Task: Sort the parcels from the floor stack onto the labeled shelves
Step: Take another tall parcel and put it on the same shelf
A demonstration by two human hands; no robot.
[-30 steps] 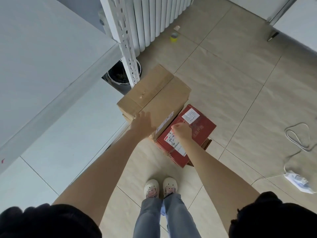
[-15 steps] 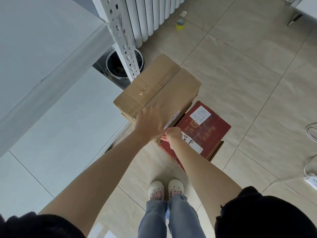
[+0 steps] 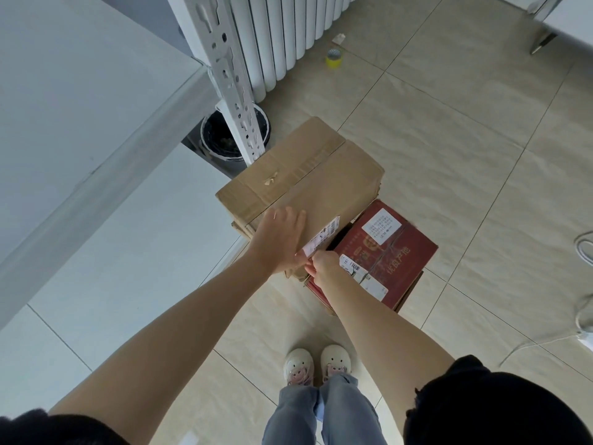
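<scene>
While we stand over the stack: brown box (image 3: 308, 181) has risen clear of the red box (image 3: 385, 252), near the shelf (image 3: 80, 101).
Left hand (image 3: 279, 242): fingers flat on its top.
Right hand (image 3: 324, 266): curled at its near corner; we now carry it.

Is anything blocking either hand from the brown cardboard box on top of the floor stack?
Nothing visible does. The left hand already rests flat on the brown cardboard box, and the right hand has its fingers curled at the box's near corner by the white shipping label. The red carton sits lower, to the right.
</scene>
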